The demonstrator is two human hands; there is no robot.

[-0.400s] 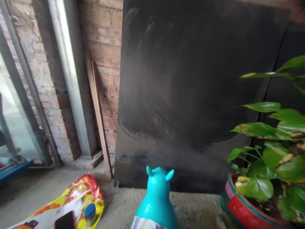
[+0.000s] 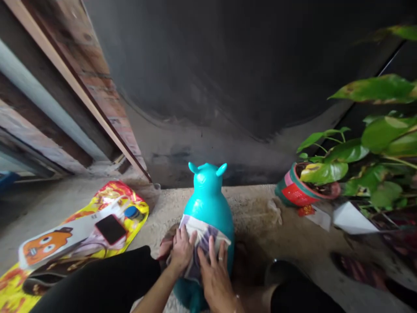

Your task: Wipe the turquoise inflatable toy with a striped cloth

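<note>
Turquoise animal toy (image 2: 208, 191), rounded in the body with two small ears on its head, stands on the gritty concrete floor (image 2: 254, 217) in the middle of the scene, just in front of a large dark board (image 2: 234, 74) leaning against the far wall. It looks like a hollow, inflated rubber piece: probably light, springy under pressure and smooth enough to slip, so the safest purchase would be around the narrower neck or by the ears rather than on the bulging belly. A pale patterned cloth (image 2: 203, 237) is draped over the near side of its body; it seems thin and limp and will slide on the glossy surface unless pinned flat. The left hand (image 2: 182, 250) lies flat on the cloth's left part, fingers spread and pointing away, pressing rather than clutching. The right hand (image 2: 213, 271), a ring on one finger, rests just beside it on the cloth's lower right part, likewise flat with fingers extended; neither hand is curled round anything. Both forearms come up from the near edge between dark-trousered knees. To the left a yellow printed bag (image 2: 48, 248) lies on the floor with a dark phone (image 2: 110, 229) on it. To the right stands a potted plant (image 2: 358, 152) in a red and green pot (image 2: 295, 191).
</note>
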